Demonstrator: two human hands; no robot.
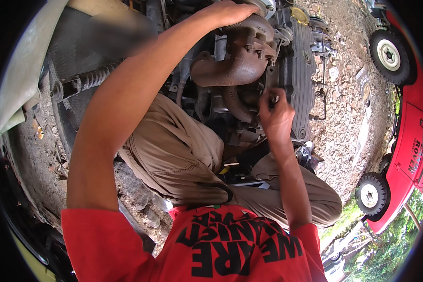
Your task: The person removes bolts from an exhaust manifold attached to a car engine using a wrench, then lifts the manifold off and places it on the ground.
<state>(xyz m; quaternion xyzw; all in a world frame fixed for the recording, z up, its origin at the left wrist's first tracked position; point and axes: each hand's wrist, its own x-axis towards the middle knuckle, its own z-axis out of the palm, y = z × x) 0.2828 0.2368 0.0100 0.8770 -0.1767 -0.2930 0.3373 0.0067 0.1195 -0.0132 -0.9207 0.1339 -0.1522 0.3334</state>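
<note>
My left hand (pixel 230 14) reaches to the top of a rusty cast exhaust manifold (pixel 228 70), fingers curled over its upper part beside a silvery round fitting (pixel 268 7). My right hand (pixel 277 110) is lower, just right of the manifold's curved pipe, with fingers closed around something small and dark that I cannot make out. Next to it runs a dark ribbed engine cover (pixel 300 75) with a yellowish cap (pixel 300 15). My bent legs (pixel 169 150), in khaki trousers, are against the engine's near side.
A spring shock absorber (pixel 87 81) lies left of the engine, near a pale panel (pixel 23 56) at the rim. Gravel ground (pixel 352 117) surrounds the engine. A red off-road vehicle (pixel 411 131) with white-rimmed wheels stands on the right, with plants behind it. Part of the upper left is blurred.
</note>
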